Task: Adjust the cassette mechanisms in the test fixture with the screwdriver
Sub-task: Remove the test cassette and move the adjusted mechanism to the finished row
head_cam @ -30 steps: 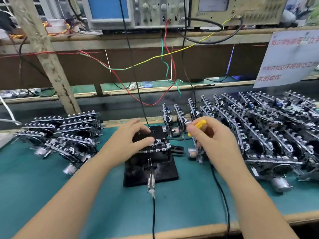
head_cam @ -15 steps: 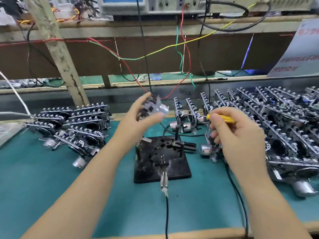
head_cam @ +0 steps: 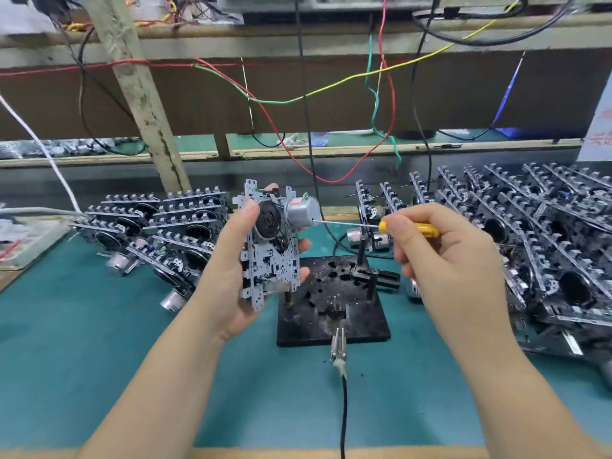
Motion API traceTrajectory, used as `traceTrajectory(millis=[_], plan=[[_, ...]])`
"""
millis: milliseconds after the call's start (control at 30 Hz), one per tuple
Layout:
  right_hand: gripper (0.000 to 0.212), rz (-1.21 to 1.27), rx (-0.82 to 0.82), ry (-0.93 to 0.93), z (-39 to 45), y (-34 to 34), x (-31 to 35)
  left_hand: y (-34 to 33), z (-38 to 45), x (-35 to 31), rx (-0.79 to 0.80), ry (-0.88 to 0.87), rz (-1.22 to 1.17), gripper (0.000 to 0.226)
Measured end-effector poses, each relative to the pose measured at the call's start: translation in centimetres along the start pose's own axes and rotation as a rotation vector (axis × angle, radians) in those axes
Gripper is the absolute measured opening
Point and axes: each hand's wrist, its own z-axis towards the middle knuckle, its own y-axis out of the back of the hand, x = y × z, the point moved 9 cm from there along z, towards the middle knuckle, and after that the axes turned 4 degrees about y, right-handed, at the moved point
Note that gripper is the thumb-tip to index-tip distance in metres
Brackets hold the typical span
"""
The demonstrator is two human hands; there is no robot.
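Left hand (head_cam: 228, 270) grips a cassette mechanism (head_cam: 270, 250) upright in the air; right hand (head_cam: 443, 260) pinches a screwdriver (head_cam: 374, 225).

The left fingers curl round the edges of the perforated metal plate, held above the left side of the black test fixture (head_cam: 334, 303) on the teal bench (head_cam: 99, 342). The plate carries a dark round flywheel and a silver cylindrical motor (head_cam: 301, 212). The screwdriver's thin steel shaft lies level, its tip at the motor's end face, its yellow handle between thumb and curled fingers. Stacked mechanisms (head_cam: 536, 240) lie right, more (head_cam: 159, 223) left. No writing is readable.
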Motion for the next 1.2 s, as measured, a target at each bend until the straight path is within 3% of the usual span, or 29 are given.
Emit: traceTrajectory(millis=[133,267,467,1100,1200], plan=[[0.027,0.010,0.039,-0.077,0.6,-0.4,-0.9,-0.7,-0.5,-0.6,0.012,-0.145,0.157,0.065],[0.026,0.009,0.091,-0.101,1.3,-0.5,-1.1,-1.1,-0.8,-0.5,0.009,-0.178,0.116,0.071],[0.009,0.107,0.148,-0.126,1.2,-0.7,-1.4,-1.1,-0.8,-0.5,-0.026,-0.171,0.072,0.069],[0.018,0.281,0.070,-0.127,0.3,-0.5,-1.9,-0.8,-0.9,-0.1,-0.037,-0.161,0.108,0.073],[0.015,0.300,0.058,-0.129,0.3,-0.4,-2.2,-0.7,-0.9,-0.1,-0.050,-0.161,0.150,0.085]])
